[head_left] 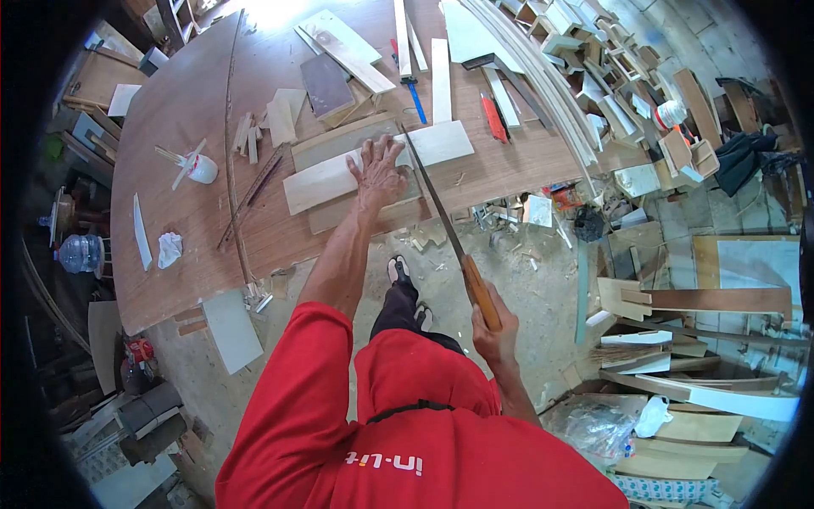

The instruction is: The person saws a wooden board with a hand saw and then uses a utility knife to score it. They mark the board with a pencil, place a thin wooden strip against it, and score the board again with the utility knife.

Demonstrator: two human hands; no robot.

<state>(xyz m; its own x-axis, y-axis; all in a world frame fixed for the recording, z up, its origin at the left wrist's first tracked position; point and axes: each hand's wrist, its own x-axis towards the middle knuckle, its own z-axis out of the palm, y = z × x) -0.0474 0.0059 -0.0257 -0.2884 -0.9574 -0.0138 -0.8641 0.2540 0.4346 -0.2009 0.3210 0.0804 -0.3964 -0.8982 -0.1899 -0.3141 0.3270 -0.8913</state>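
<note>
My left hand (380,176) lies with spread fingers on a pale wooden board (322,188), pressing it against the table (186,246). Under this board is a wider, greyish board (326,148) with light edges. In my right hand (497,329) is a handsaw (437,201), gripped by its wooden handle. Its long blade runs up and away from me, crossing the pale board just right of my left fingertips. The board's end sticks out to the right beyond the blade.
A blue-handled tool (416,100), a red utility knife (493,117) and a try square (509,81) lie beyond the board. Left stands a white pot (202,169) with sticks across it. Wood offcuts (585,51) crowd the right side; a water bottle (80,253) is far left.
</note>
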